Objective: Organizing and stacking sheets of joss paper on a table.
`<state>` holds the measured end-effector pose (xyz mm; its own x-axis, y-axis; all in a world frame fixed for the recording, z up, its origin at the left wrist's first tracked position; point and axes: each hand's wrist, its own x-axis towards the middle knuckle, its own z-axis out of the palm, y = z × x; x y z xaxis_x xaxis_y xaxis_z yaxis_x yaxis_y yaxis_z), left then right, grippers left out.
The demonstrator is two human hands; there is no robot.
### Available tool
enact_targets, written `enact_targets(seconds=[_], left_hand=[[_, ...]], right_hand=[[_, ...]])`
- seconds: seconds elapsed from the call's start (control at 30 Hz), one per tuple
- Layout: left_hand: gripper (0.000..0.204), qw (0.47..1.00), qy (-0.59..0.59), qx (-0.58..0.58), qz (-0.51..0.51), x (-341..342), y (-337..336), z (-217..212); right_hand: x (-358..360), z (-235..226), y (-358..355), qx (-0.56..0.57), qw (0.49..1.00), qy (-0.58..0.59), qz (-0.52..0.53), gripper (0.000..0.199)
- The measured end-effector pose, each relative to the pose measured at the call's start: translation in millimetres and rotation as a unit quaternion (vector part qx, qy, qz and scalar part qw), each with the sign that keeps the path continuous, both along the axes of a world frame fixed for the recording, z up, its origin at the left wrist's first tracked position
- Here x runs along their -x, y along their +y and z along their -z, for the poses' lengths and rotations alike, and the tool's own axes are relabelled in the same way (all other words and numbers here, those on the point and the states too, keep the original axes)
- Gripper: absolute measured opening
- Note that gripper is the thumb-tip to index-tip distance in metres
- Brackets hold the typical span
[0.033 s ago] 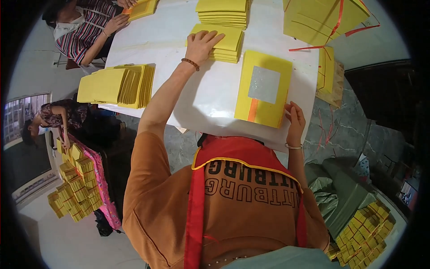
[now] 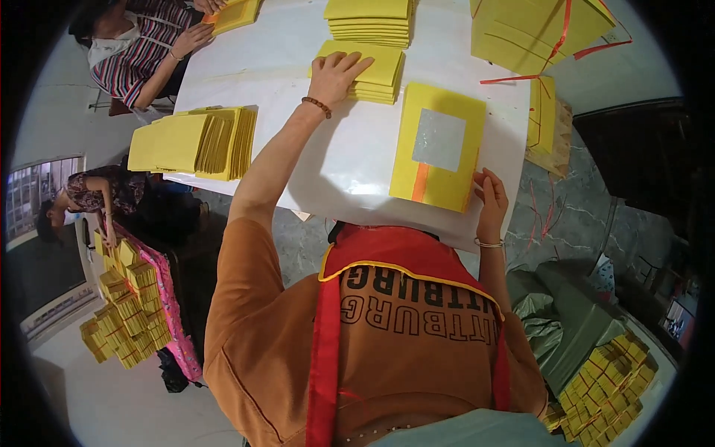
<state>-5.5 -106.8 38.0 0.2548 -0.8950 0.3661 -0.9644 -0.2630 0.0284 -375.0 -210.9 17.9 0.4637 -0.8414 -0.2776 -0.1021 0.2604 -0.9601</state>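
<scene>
My left hand [image 2: 339,74] lies on a low stack of yellow paper [image 2: 383,65] near the far middle of the table, fingers stretched and spread over its top. Close to the table's near right side is a pile of yellow joss paper [image 2: 447,186], its top sheet bearing a silver square and an orange strip. Beside that pile's right edge is my right hand [image 2: 491,197], its fingers apart and slightly bent, the tips at the paper's edge. Another yellow paper stack [image 2: 369,22] stands just beyond my left hand.
Fanned yellow paper [image 2: 175,143] lies at the white table's [image 2: 328,164] left edge. A large bundle tied with red ribbon [image 2: 536,33] stands far right. One person [image 2: 141,52] handles paper far left; another [image 2: 104,190] bends over bundles [image 2: 126,305]. More bundles [image 2: 607,387] lie lower right.
</scene>
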Motion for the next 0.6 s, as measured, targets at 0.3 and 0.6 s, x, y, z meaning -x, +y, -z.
enact_targets(seconds=[0.3,0.6], left_hand=[[0.073,0.992,-0.034,-0.118,-0.002,4,6,29],[0.075,0.977,0.022,-0.212,0.029,-4,0,3]], right_hand=[[3,17,1,0.019,1.0,-0.013,-0.008,0.025],[-5,9,-5,0.409,0.887,0.142,-0.16,0.025]])
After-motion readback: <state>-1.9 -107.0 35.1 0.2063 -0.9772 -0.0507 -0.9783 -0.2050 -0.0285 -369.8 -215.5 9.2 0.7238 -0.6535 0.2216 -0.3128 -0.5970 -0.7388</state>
